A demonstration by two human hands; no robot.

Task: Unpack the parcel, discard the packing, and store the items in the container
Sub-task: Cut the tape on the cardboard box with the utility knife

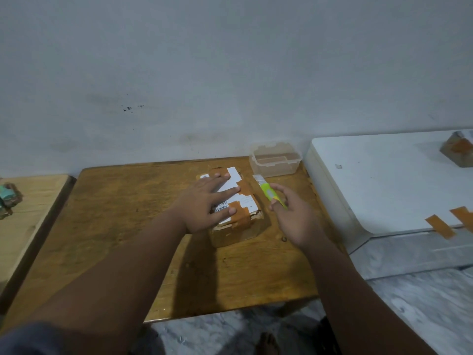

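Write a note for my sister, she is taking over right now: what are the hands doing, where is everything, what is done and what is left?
Left hand: flat on top of the parcel, holding it down.
Right hand: gripping a green cutter, blade pointing away, just right of the parcel.
Parcel: middle of the wooden table, still taped shut.
Container: clear, open, empty as far as I can see, at the table's far edge.
Done: nothing opened yet.
Left: cut the tape, take the items out, throw away the packing, put the items in the container.
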